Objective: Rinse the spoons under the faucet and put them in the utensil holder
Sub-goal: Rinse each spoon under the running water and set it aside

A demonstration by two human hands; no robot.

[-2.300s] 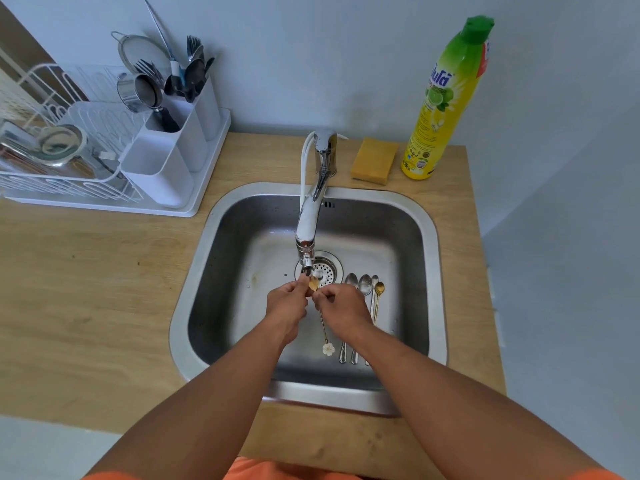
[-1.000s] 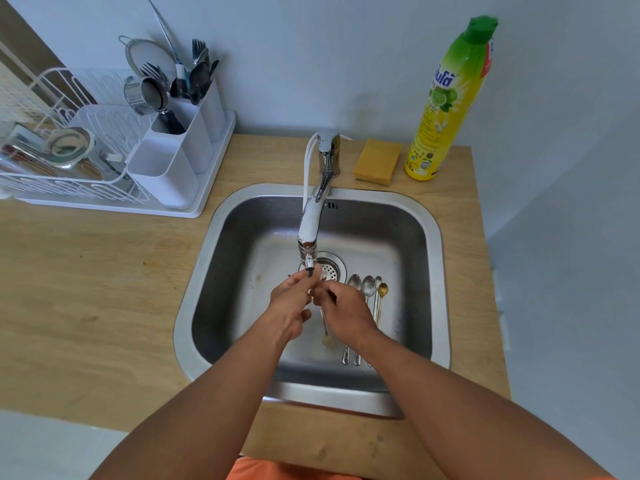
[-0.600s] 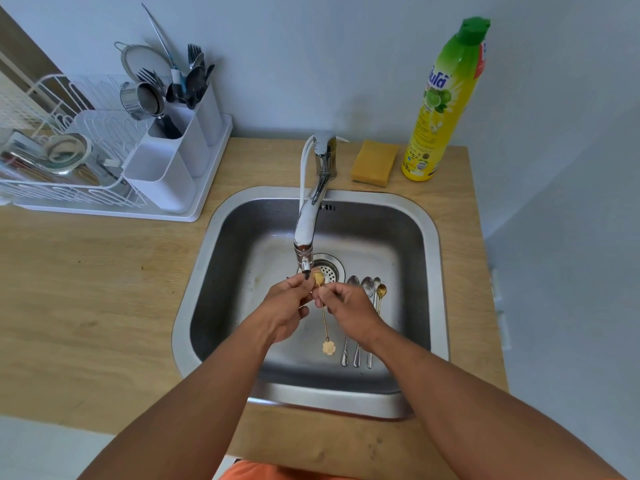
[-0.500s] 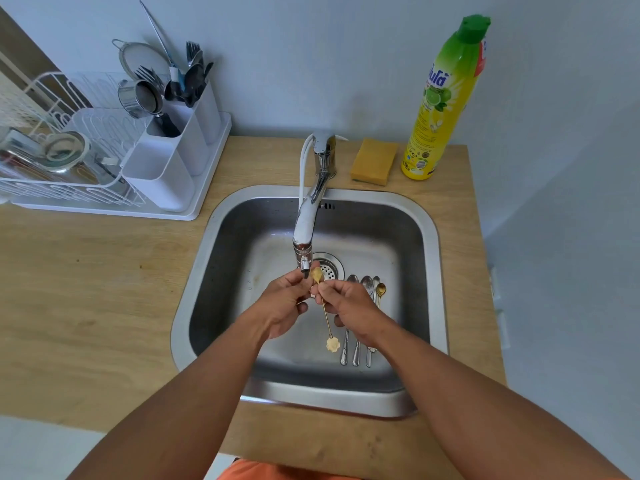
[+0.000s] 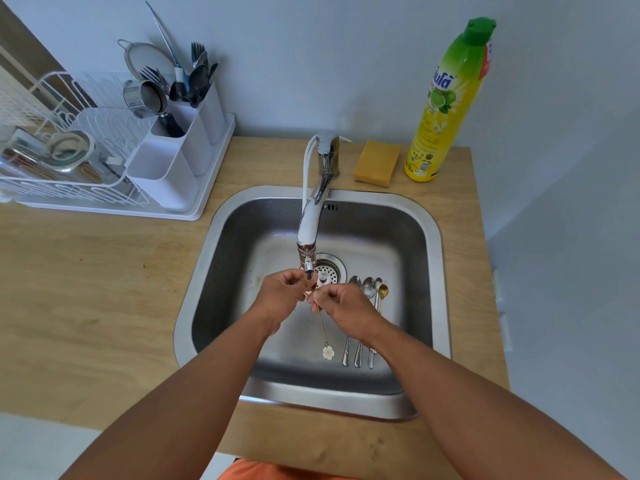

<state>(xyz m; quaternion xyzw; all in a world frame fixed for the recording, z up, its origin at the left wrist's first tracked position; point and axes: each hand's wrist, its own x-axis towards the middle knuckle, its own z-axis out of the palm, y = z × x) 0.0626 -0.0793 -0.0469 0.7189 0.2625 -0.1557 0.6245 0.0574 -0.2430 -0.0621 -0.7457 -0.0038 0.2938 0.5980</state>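
Sink (image 5: 429,244): four spoons (image 5: 367,292) on its floor, right of the drain; one gold flower-ended spoon (image 5: 325,336) above it. Behind the sink: one faucet (image 5: 311,220), one sponge (image 5: 376,163), one bottle (image 5: 446,98).

Both hands meet at centre frame under the faucet (image 5: 313,216) spout: the left hand (image 5: 282,296) and right hand (image 5: 348,311) pinch a thin gold spoon (image 5: 322,327), its flower-tipped handle hanging down over the sink (image 5: 436,271) floor. Right of them, more spoons (image 5: 367,296) lie side by side beside the drain. Upper left, the white utensil holder (image 5: 173,168) stands on the bench (image 5: 86,289), cutlery poking out. Upper right: sponge (image 5: 376,163), yellow bottle (image 5: 446,102)
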